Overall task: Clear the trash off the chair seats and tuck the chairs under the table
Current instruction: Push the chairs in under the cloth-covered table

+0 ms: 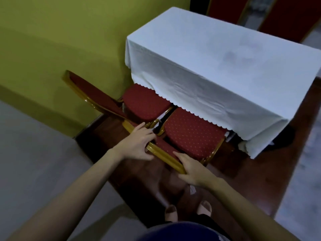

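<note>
Two red dotted chairs with gold frames stand side by side at a table draped in a white cloth (pixel 208 54). The near chair's seat (pixel 192 133) reaches partly under the cloth's scalloped hem. My left hand (pixel 139 143) and my right hand (pixel 189 167) both grip the gold top rail of its backrest (pixel 165 156). The far chair's seat (pixel 145 101) also sits partly under the cloth, with its backrest (pixel 90 94) toward the wall. Both seats look bare. A scrap of white paper (pixel 160 117) shows in the gap between the chairs.
A yellow-green wall (pixel 60 40) runs along the left, close to the far chair. The chairs and table stand on a dark wooden floor strip (pixel 260 174). Pale floor lies at left and right. More red chairs (pixel 227 7) stand beyond the table. My feet (pixel 187 211) are just behind the near chair.
</note>
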